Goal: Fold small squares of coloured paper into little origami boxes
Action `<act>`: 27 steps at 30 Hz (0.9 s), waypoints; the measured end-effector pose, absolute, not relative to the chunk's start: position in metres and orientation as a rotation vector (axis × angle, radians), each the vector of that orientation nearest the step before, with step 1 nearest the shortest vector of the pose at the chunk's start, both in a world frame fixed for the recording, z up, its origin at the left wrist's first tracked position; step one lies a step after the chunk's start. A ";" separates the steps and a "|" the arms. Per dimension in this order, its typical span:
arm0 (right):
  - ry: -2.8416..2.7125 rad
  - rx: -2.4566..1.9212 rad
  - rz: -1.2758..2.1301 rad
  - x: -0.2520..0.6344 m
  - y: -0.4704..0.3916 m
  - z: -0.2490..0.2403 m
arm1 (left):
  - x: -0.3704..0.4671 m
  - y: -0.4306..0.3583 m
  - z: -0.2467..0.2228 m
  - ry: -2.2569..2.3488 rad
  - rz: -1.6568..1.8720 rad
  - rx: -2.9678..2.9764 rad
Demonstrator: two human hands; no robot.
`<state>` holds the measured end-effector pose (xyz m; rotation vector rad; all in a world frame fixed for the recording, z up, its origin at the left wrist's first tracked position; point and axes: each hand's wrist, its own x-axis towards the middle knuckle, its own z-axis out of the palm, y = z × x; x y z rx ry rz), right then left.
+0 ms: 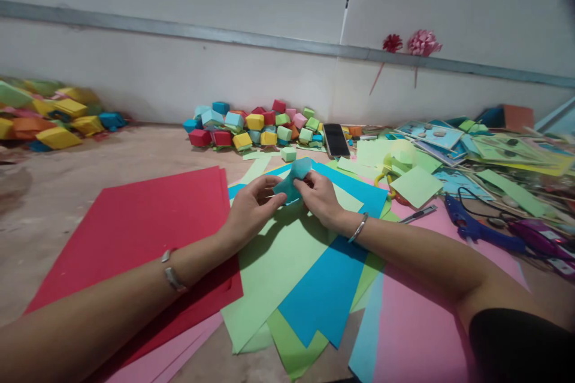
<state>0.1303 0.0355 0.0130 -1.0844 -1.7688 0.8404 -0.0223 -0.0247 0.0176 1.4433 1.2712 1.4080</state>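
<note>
A small piece of light blue paper (pixel 291 182), bent and partly folded, is held up between my two hands. My left hand (pixel 254 206) pinches its left end between thumb and fingers. With thumb and fingers closed, my right hand (pixel 320 196) grips its right side; some of the fingertips are hidden behind the paper. Just below both hands lie overlapping sheets of pale green paper (pixel 274 257) and blue paper (pixel 321 287). A stack of red paper (pixel 148 233) lies under my left forearm, and pink paper (pixel 426 317) lies beneath my right forearm.
Many folded paper cubes (pixel 256 122) are heaped by the wall, with another pile (pixel 58 114) at far left. A phone (pixel 336 140) leans at the back. On the right are a utility knife (pixel 417 214), a blue glue gun (pixel 480 227), yellow-handled scissors (pixel 385 182) and paper scraps (pixel 416 185).
</note>
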 end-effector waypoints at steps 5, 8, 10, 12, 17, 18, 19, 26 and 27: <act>-1.850 -1.157 0.763 0.130 0.034 0.013 | -0.025 -0.020 0.014 1.277 1.454 1.361; -1.859 -1.197 0.770 0.131 0.035 0.012 | -0.023 -0.023 0.018 1.310 1.381 1.396; -1.859 -1.200 0.762 0.132 0.037 0.012 | -0.022 -0.025 0.021 1.335 1.329 1.413; -1.875 -1.177 0.743 0.132 0.038 0.012 | -0.021 -0.027 0.024 1.354 1.308 1.419; -1.905 -1.097 0.714 0.133 0.040 0.012 | -0.024 -0.027 0.023 1.363 1.287 1.328; -1.908 -1.085 0.711 0.133 0.040 0.013 | -0.024 -0.027 0.022 1.345 1.288 1.289; -1.917 -1.074 0.715 0.134 0.041 0.013 | -0.025 -0.026 0.021 1.326 1.289 1.250; -2.048 -1.024 0.711 0.134 0.039 0.021 | -0.026 -0.022 0.019 1.331 1.312 1.197; -2.057 -1.012 0.693 0.135 0.038 0.023 | -0.026 -0.021 0.019 1.311 1.336 1.206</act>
